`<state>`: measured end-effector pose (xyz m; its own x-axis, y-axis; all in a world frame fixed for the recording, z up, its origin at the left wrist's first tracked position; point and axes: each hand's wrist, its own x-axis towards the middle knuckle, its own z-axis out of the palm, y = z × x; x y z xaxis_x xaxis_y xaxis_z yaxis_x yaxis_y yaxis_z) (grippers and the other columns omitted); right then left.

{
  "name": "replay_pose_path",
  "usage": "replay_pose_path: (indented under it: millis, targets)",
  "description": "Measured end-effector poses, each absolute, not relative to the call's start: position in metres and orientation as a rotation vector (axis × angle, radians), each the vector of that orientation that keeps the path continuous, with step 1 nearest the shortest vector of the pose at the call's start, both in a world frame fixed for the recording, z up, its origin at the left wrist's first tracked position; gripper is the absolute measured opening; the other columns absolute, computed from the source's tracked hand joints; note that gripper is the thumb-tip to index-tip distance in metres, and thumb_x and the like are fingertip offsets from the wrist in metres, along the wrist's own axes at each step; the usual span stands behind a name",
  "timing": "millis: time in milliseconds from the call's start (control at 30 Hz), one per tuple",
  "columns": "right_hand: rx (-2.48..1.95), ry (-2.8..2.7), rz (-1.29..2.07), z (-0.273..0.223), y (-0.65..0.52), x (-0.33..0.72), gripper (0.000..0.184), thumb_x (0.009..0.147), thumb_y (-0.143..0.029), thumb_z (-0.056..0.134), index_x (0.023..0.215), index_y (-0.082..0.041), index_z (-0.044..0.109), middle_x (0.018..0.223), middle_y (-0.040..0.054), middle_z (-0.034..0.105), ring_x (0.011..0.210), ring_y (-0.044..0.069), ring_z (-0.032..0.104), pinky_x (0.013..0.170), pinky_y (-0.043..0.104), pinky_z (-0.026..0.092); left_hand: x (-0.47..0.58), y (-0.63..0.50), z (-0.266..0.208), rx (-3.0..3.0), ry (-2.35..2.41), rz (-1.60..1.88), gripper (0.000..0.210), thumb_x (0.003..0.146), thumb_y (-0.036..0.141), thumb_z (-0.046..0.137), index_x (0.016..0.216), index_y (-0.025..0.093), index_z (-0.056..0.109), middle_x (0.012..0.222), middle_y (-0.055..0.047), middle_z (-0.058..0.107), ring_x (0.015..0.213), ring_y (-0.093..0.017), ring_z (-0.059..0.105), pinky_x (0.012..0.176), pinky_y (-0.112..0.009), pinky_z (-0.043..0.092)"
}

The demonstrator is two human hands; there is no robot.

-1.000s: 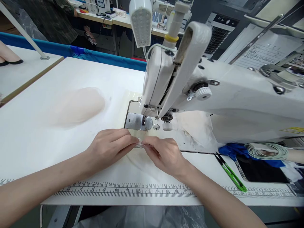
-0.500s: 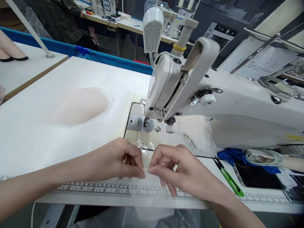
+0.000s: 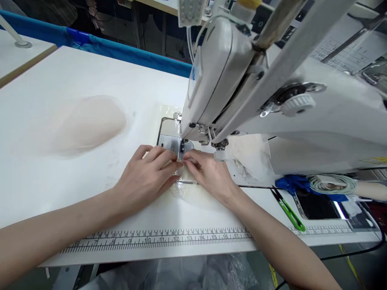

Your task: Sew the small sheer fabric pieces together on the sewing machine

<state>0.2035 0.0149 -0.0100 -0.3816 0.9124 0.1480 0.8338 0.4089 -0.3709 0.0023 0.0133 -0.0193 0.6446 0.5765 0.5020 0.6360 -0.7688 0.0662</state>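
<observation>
My left hand rests at the front of the sewing machine, palm down with its fingers stretched out toward the metal needle plate. Right beside it, the thumb and forefinger of my right hand pinch a thin, sheer pale fabric just in front of the presser foot. Both sets of fingertips nearly meet there. My fingers hide part of the fabric, and its edges blend into the pale machine bed.
Left on the white table lies a sheer beige fabric piece. Pale fabric sits under the machine arm. Green thread snips, a phone and a blue cloth lie to the right. A printed ruler runs along the front edge.
Both hands have moved forward from the table's front edge to the presser foot, bringing the sheer fabric along. My left fingers have straightened from a pinch. The view has come closer to the machine.
</observation>
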Motion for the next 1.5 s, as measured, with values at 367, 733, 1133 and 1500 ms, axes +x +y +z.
replay_pose_path:
  millis: [367, 733, 1133, 1500]
  targets:
    - [-1.133, -2.422, -0.434, -0.011, 0.003, 0.211, 0.017, 0.092, -0.011, 0.054, 0.098, -0.015, 0.070, 0.095, 0.0044, 0.076, 0.074, 0.015, 0.063, 0.053, 0.028, 0.037, 0.002, 0.010, -0.020, -2.651, -0.854, -0.641, 0.025, 0.098, 0.017, 0.050, 0.119, 0.017, 0.063, 0.118, -0.001, 0.071, 0.105, -0.022, 0.062, 0.081, -0.038, 0.038]
    - [-1.370, -2.551, -0.385, -0.016, 0.003, 0.209, 0.040, 0.102, -0.029, 0.040, 0.126, -0.006, 0.062, 0.100, 0.0141, 0.075, 0.105, 0.028, 0.057, 0.084, 0.040, 0.042, 0.003, 0.008, -0.019, -2.656, -0.908, -0.555, 0.031, 0.098, 0.014, 0.046, 0.125, 0.022, 0.060, 0.124, -0.002, 0.068, 0.115, -0.024, 0.060, 0.084, -0.040, 0.040]
    - [-1.441, -2.567, -0.442, -0.015, 0.006, 0.209, 0.040, 0.103, -0.030, 0.036, 0.125, -0.012, 0.065, 0.107, 0.0111, 0.074, 0.107, 0.026, 0.056, 0.091, 0.038, 0.036, 0.006, 0.010, -0.018, -2.610, -0.938, -0.487, 0.027, 0.100, 0.017, 0.046, 0.122, 0.015, 0.061, 0.124, -0.007, 0.068, 0.123, -0.024, 0.057, 0.088, -0.041, 0.039]
    - [-1.419, -2.542, -0.462, -0.016, 0.007, 0.210, 0.035, 0.102, -0.029, 0.041, 0.115, -0.014, 0.070, 0.105, 0.0096, 0.075, 0.107, 0.026, 0.057, 0.095, 0.040, 0.032, 0.008, 0.010, -0.018, -2.580, -0.898, -0.467, 0.027, 0.100, 0.017, 0.046, 0.123, 0.013, 0.059, 0.127, -0.010, 0.065, 0.129, -0.025, 0.052, 0.091, -0.040, 0.040]
